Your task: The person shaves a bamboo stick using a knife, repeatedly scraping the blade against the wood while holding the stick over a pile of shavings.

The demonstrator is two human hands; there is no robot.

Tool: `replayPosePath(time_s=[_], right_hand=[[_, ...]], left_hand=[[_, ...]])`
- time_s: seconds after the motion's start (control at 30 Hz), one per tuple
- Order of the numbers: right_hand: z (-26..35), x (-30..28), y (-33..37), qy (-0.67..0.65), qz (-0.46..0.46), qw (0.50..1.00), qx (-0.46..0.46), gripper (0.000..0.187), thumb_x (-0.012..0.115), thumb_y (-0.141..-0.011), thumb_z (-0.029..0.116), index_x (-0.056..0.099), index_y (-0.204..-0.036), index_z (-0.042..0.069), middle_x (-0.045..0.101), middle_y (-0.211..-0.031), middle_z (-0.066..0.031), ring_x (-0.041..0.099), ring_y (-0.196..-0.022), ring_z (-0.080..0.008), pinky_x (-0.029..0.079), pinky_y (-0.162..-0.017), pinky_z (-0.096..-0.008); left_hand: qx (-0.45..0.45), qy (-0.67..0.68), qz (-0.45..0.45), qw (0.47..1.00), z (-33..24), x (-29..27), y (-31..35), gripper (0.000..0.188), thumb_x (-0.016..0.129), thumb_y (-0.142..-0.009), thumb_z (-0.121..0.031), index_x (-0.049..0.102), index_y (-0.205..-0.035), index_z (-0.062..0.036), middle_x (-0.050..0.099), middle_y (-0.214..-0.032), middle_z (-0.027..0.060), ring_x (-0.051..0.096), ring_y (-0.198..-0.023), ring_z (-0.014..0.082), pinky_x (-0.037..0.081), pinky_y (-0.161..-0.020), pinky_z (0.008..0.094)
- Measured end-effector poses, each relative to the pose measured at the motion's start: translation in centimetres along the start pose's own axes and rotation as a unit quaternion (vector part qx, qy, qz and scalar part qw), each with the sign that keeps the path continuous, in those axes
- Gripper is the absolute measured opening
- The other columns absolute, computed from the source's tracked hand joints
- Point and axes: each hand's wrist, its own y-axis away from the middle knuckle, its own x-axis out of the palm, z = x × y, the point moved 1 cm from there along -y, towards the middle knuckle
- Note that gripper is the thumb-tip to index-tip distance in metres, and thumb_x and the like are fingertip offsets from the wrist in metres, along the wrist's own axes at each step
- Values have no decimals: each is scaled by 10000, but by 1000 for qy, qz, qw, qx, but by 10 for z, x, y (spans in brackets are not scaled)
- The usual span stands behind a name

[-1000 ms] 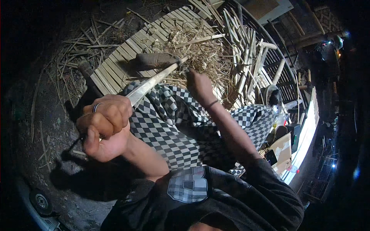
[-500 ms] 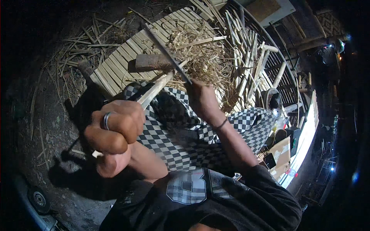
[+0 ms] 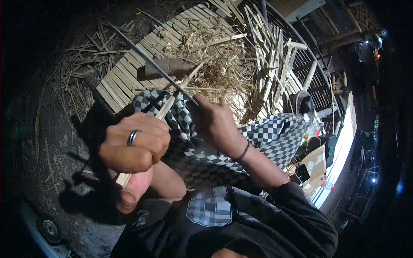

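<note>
My left hand [image 3: 135, 144], with a ring on one finger, is closed round a pale bamboo strip [image 3: 165, 107]. The strip slants up and right, tapering to a thin tip over the shavings, while its butt end sticks out below my fist. My right hand [image 3: 219, 127] grips a long knife, its handle hidden in the fingers. The narrow knife blade [image 3: 150, 62] points up and left and crosses the strip a little beyond my left fist. Under both hands lies black-and-white checked cloth [image 3: 193, 165] over my lap.
Curly shavings [image 3: 219, 64] heap on a bamboo slat bench [image 3: 118, 81], beside a wooden block [image 3: 170, 68]. Split bamboo strips [image 3: 275, 56] pile at the right. A phone [image 3: 302, 173] and cardboard box [image 3: 316, 165] sit nearer. A power tool with a round disc [image 3: 49, 228] lies lower left.
My right hand has moved left and slightly down, swinging the knife blade flatter toward the left. My left hand has shifted slightly right, with the strip still in it.
</note>
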Motion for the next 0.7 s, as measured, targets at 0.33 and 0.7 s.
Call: replayPosePath(time_s=[0.33,0.7], right_hand=[[-15,14,-22,40,-4,999,18,79,585,-913,134,570,-933,59,585,-632,-217,607,-591,-423,475,-512,-497],[7,16,-28,22,10,1000,4,110,599,-907,153,588,-924,45,598,-625,-200,613,-575,-411,475,-514,-474]], left_hand=[[13,-36,-35,999,0,-16,0,689,508,-892,-620,267,-500,-107,278,-410,-16,280,-294,117,231,-305,250],[6,-10,-95,995,-6,-40,13,691,512,-866,-639,261,-487,-118,259,-410,-32,239,-300,107,198,-305,243]])
